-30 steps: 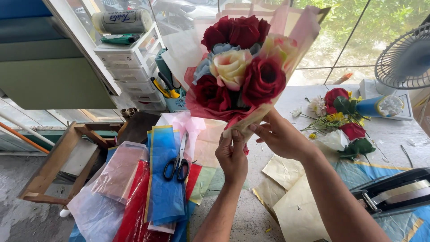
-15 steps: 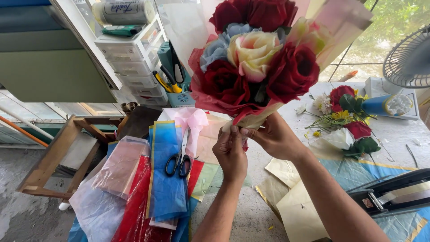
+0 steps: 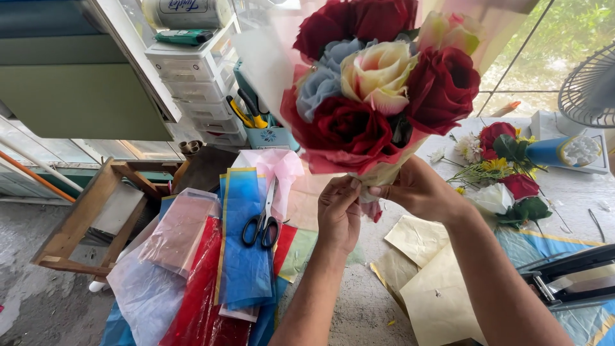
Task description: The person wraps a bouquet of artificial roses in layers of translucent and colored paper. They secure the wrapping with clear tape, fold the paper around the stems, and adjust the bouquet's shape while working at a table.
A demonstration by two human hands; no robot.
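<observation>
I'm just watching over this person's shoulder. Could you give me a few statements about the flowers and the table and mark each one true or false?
1. Both hands hold the bouquet at its base, left hand and right hand. True.
2. The scissors are in the right hand. False: they lie on a blue sheet.
3. The bouquet holds only red roses. False: there are also cream and grey-blue blooms.
4. A fan stands at the right edge. True.

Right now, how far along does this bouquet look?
Mostly assembled: the bouquet of red, cream and blue roses already sits in pink wrap. In hand: left hand and right hand grip its base. Left: no ribbon shows there; scissors and loose flowers lie unused on the table.
</observation>
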